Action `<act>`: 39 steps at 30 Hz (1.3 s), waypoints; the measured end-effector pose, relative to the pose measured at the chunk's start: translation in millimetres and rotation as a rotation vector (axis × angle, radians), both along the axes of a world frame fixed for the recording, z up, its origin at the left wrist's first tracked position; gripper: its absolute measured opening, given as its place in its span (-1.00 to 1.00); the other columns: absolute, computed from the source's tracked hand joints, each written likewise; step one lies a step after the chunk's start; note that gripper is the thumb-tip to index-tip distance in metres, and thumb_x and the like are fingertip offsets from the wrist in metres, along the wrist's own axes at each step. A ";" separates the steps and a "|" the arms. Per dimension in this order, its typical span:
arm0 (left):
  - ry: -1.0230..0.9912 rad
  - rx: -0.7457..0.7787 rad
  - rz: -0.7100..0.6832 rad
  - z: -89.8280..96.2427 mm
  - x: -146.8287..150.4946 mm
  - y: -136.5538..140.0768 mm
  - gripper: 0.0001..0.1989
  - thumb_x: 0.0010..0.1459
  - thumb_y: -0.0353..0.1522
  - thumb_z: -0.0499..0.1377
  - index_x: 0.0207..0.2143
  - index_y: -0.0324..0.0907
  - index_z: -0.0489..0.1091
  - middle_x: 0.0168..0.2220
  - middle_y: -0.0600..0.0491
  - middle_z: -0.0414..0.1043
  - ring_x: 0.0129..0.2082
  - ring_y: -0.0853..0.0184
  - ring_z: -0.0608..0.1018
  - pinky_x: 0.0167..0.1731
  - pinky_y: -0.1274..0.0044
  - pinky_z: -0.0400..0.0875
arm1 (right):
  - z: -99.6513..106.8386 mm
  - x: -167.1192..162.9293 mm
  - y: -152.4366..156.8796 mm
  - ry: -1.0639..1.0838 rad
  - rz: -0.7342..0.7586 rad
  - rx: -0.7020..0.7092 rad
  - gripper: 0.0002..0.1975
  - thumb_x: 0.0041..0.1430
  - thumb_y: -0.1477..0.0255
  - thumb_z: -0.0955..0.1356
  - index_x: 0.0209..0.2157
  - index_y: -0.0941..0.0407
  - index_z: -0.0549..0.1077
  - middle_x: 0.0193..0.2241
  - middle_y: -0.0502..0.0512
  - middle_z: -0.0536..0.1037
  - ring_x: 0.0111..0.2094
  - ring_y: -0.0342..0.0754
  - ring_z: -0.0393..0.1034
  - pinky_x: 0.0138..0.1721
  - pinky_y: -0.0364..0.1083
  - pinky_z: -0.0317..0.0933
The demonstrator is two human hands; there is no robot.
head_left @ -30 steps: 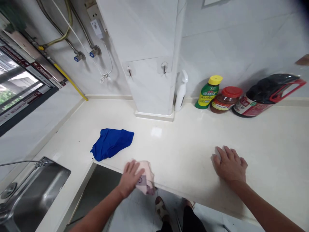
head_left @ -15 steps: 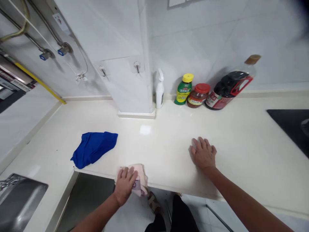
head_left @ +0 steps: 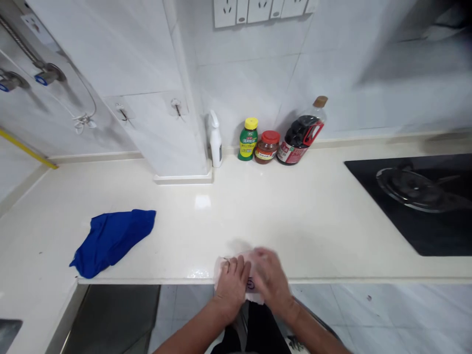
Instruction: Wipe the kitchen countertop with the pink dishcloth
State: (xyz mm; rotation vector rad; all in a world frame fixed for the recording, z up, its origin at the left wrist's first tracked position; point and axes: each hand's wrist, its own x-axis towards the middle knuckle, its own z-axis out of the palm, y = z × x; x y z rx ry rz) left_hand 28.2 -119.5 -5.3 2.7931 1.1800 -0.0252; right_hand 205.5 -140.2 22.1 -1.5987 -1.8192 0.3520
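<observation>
A pale pink cloth (head_left: 252, 297) with a purple patch lies over the front edge of the white countertop (head_left: 177, 246), its lower part hanging past the rim. My left hand (head_left: 232, 286) holds the cloth's left side, fingers together on top of it. At the right side of the same cloth, my right hand (head_left: 272, 281) has its fingers curled in; motion blurs them. Wet streaks shine on the counter just left of the cloth. Away to the left, a crumpled blue cloth (head_left: 112, 239) rests near the counter's inner corner, touched by neither hand.
Along the wall stand a white spray bottle (head_left: 215, 142), a green bottle with yellow cap (head_left: 248, 141), a red-lidded jar (head_left: 267, 147) and a large dark sauce bottle (head_left: 299, 137). A black gas hob (head_left: 391, 216) is at right, a sink corner (head_left: 9, 334) at lower left.
My right hand has left the bare counter and come over to the pink cloth beside my left hand. The view has swung right, showing more of the hob.
</observation>
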 end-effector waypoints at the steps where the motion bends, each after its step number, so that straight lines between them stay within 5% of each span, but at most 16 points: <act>1: -0.030 -0.068 -0.026 5.0 -10.5 4.2 -0.35 0.27 -0.32 0.19 0.38 -0.22 0.19 0.34 -0.25 0.27 0.29 -0.02 0.34 0.22 0.10 0.28 | 0.3 -16.8 -19.6 -0.017 0.105 0.005 -0.60 0.32 0.34 0.27 0.17 0.05 0.39 0.18 0.24 0.39 0.20 0.12 0.26 0.20 0.16 0.22; 4: -0.112 -0.213 -0.118 27.0 -54.0 16.9 -0.23 0.16 -0.32 0.29 0.40 -0.14 0.16 0.40 -0.14 0.20 0.36 0.06 0.28 0.30 0.17 0.25 | -4.8 -57.3 -44.3 -0.184 0.221 -0.035 -0.44 0.21 0.41 0.41 0.25 0.02 0.33 0.23 0.22 0.37 0.21 0.21 0.23 0.18 0.22 0.20; 9: -0.266 -0.134 -0.058 53.7 -133.1 36.4 -0.49 0.26 -0.39 0.16 0.26 -0.02 0.37 0.36 -0.10 0.27 0.34 0.11 0.32 0.25 0.21 0.34 | -12.2 -97.6 -5.7 -0.455 0.243 -0.147 -0.42 0.29 0.36 0.42 0.29 -0.04 0.27 0.23 0.22 0.38 0.11 0.22 0.29 0.06 0.25 0.25; 13: -0.427 -0.020 0.165 46.5 -162.0 67.7 -0.64 0.34 -0.29 0.05 0.10 -0.08 0.48 0.15 -0.09 0.49 0.18 0.16 0.48 0.17 0.26 0.42 | -17.8 -129.8 16.9 -0.557 0.335 -0.009 -0.56 0.43 0.36 0.27 0.29 0.06 0.25 0.17 0.23 0.41 0.08 0.18 0.29 0.04 0.22 0.25; 17: -0.489 0.166 0.395 30.2 -158.2 91.6 -0.67 0.33 -0.23 0.04 -0.03 -0.16 0.51 0.00 -0.13 0.53 0.07 0.13 0.52 0.15 0.22 0.39 | -21.4 -136.7 17.8 -0.517 0.355 0.056 -0.60 0.47 0.38 0.21 0.28 0.02 0.24 0.17 0.18 0.41 0.06 0.14 0.28 0.04 0.19 0.22; 21: -0.414 0.265 0.448 20.4 -151.9 90.6 -0.69 0.34 -0.27 0.03 -0.06 -0.16 0.52 0.05 -0.15 0.50 0.12 0.11 0.48 0.13 0.24 0.33 | -23.3 -83.1 2.0 -0.469 0.326 -0.019 -0.53 0.39 0.41 0.32 0.28 -0.03 0.26 0.18 0.15 0.42 0.04 0.11 0.30 0.06 0.13 0.18; 27: -0.351 0.289 0.443 18.3 -152.9 85.8 -0.66 0.36 -0.28 0.01 -0.03 -0.16 0.52 0.07 -0.16 0.49 0.13 0.09 0.47 0.09 0.27 0.31 | -32.2 77.9 -42.4 -0.531 0.145 -0.185 -0.31 0.11 0.52 0.48 0.27 -0.09 0.35 0.28 0.13 0.36 0.15 0.19 0.25 0.15 0.15 0.07; 33: -0.314 0.317 0.431 21.4 -149.1 86.2 -0.65 0.36 -0.29 -0.01 -0.05 -0.20 0.52 0.07 -0.18 0.50 0.12 0.08 0.47 0.09 0.26 0.32 | -28.2 223.3 -72.8 -0.690 -0.082 -0.307 -0.30 0.08 0.48 0.47 0.27 -0.08 0.37 0.30 0.17 0.32 0.21 0.23 0.19 0.18 0.18 0.05; 36: -0.272 0.310 0.452 23.5 -146.6 86.5 -0.65 0.35 -0.30 -0.02 -0.05 -0.20 0.52 0.08 -0.18 0.49 0.13 0.07 0.47 0.07 0.25 0.33 | -26.1 253.0 -79.6 -0.738 -0.190 -0.340 -0.30 0.09 0.35 0.49 0.28 -0.02 0.36 0.30 0.23 0.32 0.21 0.28 0.16 0.15 0.20 0.09; 39: -0.247 0.302 0.481 25.9 -143.1 87.2 -0.65 0.33 -0.31 -0.01 -0.07 -0.20 0.53 0.07 -0.19 0.49 0.13 0.05 0.47 0.06 0.23 0.34 | -27.9 229.5 -77.2 -0.753 -0.253 -0.339 -0.35 0.14 0.27 0.48 0.26 0.00 0.38 0.27 0.29 0.34 0.17 0.33 0.18 0.12 0.25 0.09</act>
